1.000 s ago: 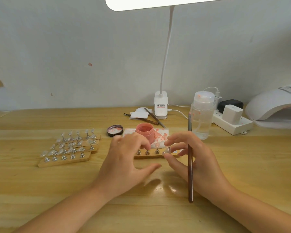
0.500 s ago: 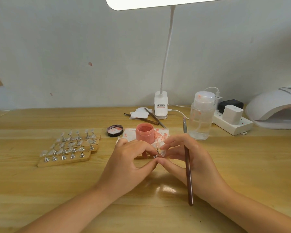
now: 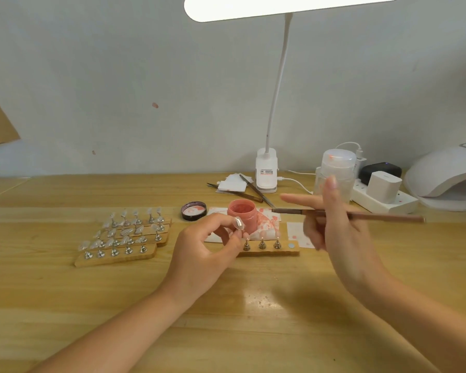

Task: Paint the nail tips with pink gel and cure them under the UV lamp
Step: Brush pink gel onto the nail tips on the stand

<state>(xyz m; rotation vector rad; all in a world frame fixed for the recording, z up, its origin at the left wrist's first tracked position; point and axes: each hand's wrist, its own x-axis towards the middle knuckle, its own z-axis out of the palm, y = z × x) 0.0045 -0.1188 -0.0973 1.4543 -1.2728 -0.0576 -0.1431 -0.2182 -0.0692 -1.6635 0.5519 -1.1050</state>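
Note:
My left hand point(image 3: 202, 254) pinches a clear nail tip on its small metal stand point(image 3: 238, 224), lifted just in front of the open pink gel jar point(image 3: 242, 214). My right hand point(image 3: 336, 232) holds a brown brush point(image 3: 361, 214) level, its tip pointing left toward the jar. Below lies a wooden holder strip point(image 3: 269, 250) with three bare metal pegs and one round magnet spot. At the left, several wooden strips point(image 3: 119, 255) carry clear nail tips on stands. The white UV lamp point(image 3: 444, 173) sits at the far right edge.
The jar's black lid point(image 3: 193, 210) lies left of the jar on stained paper point(image 3: 267, 222). Behind stand a desk lamp base point(image 3: 266, 170), tweezers point(image 3: 254, 189), a clear pump bottle point(image 3: 335, 173) and a power strip point(image 3: 385, 201) with chargers.
My left hand lifted a nail tip with its stand off the holder strip. My right hand rose and turned the brush from upright to level, tip toward the jar.

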